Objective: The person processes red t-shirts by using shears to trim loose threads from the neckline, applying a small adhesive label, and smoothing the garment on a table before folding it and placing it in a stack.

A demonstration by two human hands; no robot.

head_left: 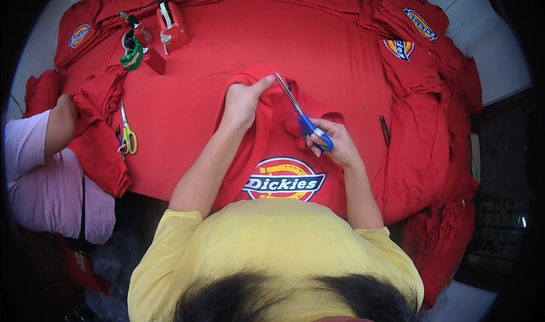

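A red shirt with an oval printed badge lies in front of me on the red-covered table. My left hand pinches a raised fold of the shirt near its collar, thumb pointing right. My right hand grips blue-handled scissors. Their blades point up and left, and the tips touch the fold right beside my left thumb.
Stacks of red shirts ring the table's far and right sides. Yellow-green-handled scissors lie at the left. Red tape holders and a green tool stand at the back left. A person in a pink sleeve handles red cloth at the left edge. Small dark snips lie at the right.
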